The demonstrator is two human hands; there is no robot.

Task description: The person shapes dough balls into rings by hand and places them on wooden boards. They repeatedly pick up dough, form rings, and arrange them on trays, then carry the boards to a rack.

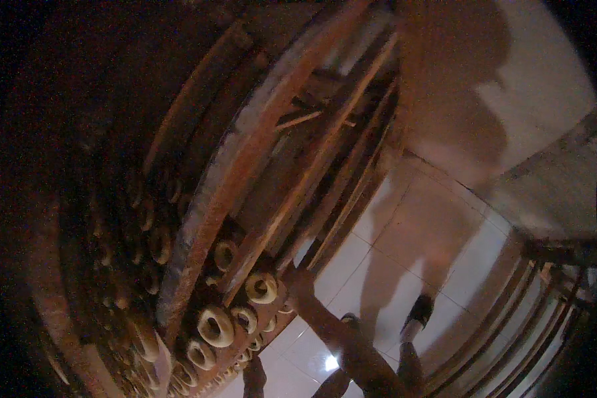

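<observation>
My right hand [301,290] reaches up from the lower edge and grips the right end of a reddish-brown wooden board [280,320], its fingers closed at the edge. Pale, thick rings lie along this board; one ring [261,287] is just left of the hand, and a larger ring [215,326] lies farther left. What the rings are made of I cannot tell. A dark shape at the bottom, probably my left hand [254,375], is below the board; its fingers cannot be made out.
Long wooden boards and rails [325,146] of a rack slant up and away, with more rings in the dark at left. White floor tiles [458,265] lie to the right, with shod feet [419,310] on them. Another slatted wooden rack [511,331] stands at lower right.
</observation>
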